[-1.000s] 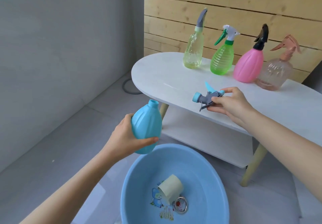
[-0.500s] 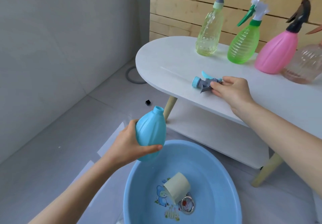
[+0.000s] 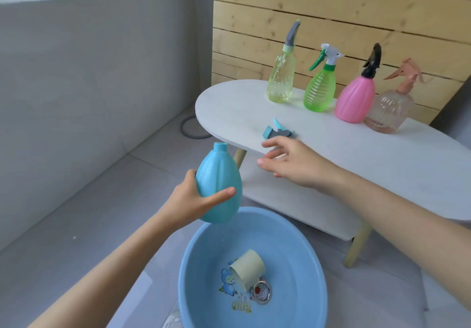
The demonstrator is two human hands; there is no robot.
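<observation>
The left hand (image 3: 188,200) wraps fingers and thumb round the uncapped blue bottle (image 3: 216,172), held slightly tilted over the far left rim of the blue basin (image 3: 308,259). The right hand (image 3: 293,162) holds nothing, fingers loosely spread, just near of the spray head (image 3: 279,132), which lies at the near edge of the white table (image 3: 229,106).

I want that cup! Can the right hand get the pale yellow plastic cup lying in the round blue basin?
Probably yes. The right hand is open and empty, the pale yellow plastic cup lies uncovered in the round blue basin, and the left hand holds the blue plastic bottle off to the side.
</observation>
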